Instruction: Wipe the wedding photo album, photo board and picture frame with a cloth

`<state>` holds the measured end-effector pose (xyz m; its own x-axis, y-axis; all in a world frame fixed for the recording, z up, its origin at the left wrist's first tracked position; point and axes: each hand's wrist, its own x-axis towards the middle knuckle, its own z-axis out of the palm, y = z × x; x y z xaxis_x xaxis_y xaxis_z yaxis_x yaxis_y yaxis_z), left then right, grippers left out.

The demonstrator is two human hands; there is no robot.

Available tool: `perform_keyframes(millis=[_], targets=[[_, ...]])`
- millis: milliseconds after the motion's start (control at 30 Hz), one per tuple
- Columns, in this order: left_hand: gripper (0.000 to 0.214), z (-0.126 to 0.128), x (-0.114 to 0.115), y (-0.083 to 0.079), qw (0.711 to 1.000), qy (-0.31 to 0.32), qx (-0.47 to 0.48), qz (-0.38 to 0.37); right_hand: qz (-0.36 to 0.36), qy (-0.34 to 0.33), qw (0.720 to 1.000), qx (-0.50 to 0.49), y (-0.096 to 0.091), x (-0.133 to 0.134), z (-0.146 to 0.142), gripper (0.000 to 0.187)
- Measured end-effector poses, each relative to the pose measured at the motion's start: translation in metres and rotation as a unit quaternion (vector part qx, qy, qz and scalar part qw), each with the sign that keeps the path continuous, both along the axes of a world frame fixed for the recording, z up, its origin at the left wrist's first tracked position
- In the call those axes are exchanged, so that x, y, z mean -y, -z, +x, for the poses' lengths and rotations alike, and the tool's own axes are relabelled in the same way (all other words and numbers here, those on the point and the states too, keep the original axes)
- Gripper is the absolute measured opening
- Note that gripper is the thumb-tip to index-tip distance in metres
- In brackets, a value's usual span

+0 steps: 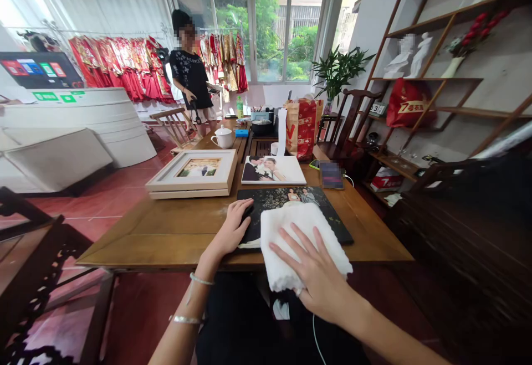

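Note:
A dark photo panel (272, 198) showing a couple and gold flecks lies on the wooden table (166, 237), close to its front edge. My left hand (233, 227) grips the panel's left edge, fingers bent over it. Over the panel's near right part is a folded white towel (282, 224). My right hand (318, 271) holds this towel, fingers spread across its top and the thumb partly hidden at its near edge. Some white material (250, 244) peeks out at the panel's near left corner.
Beyond the panel are stacked pale frames (155, 180), a white couple-photo panel (296, 171), a phone (332, 176), a lidded white cup (224, 137) and a red-and-tan paper bag (300, 132). A person (191, 77) stands past the table. Shelves (449, 80) rise right.

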<state>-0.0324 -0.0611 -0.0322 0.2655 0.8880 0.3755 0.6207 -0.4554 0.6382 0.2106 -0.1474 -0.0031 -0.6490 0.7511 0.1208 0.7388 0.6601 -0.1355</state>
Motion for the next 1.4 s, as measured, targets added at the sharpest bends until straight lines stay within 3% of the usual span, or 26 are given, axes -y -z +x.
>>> perform_keyframes(millis=[167, 333, 500, 600, 700, 800, 933, 1067, 1233, 1400], targets=[[0.041, -0.001, 0.001, 0.000, 1.000, 0.002, 0.000, -0.005, 0.008, 0.057, 0.998, -0.016, 0.005, -0.011, 0.026, 0.092], [0.041, -0.005, 0.002, 0.001, 1.000, 0.008, 0.005, -0.007, 0.001, 0.121, 0.993, -0.001, -0.001, -0.064, 0.040, 0.077], [0.041, -0.007, 0.000, 0.002, 1.000, 0.013, 0.006, -0.002, -0.032, 0.161, 0.986, 0.026, -0.012, -0.124, 0.021, 0.060], [0.043, -0.006, 0.000, 0.002, 1.000, 0.010, 0.007, -0.003, -0.033, 0.151, 0.987, 0.032, -0.015, -0.141, -0.005, 0.060], [0.044, -0.003, 0.000, 0.000, 1.000, 0.004, 0.008, -0.010, -0.025, 0.105, 0.994, 0.030, -0.017, -0.134, -0.030, 0.065], [0.044, -0.002, 0.001, -0.001, 1.000, 0.004, 0.005, -0.010, -0.015, 0.025, 0.999, 0.020, -0.019, -0.103, -0.039, 0.070], [0.043, -0.003, 0.001, -0.001, 1.000, 0.004, 0.003, 0.000, -0.028, -0.038, 0.999, 0.006, -0.018, -0.051, -0.020, 0.079], [0.040, -0.005, -0.001, 0.002, 1.000, 0.009, 0.000, 0.008, -0.044, -0.018, 0.999, -0.003, -0.011, -0.022, 0.018, 0.088], [0.040, -0.008, -0.002, 0.004, 1.000, 0.014, 0.000, 0.017, -0.014, 0.081, 0.997, -0.006, 0.000, -0.039, 0.058, 0.081], [0.040, -0.008, -0.002, 0.005, 1.000, 0.016, 0.002, 0.012, -0.038, 0.150, 0.988, 0.004, -0.006, -0.088, 0.058, 0.067]])
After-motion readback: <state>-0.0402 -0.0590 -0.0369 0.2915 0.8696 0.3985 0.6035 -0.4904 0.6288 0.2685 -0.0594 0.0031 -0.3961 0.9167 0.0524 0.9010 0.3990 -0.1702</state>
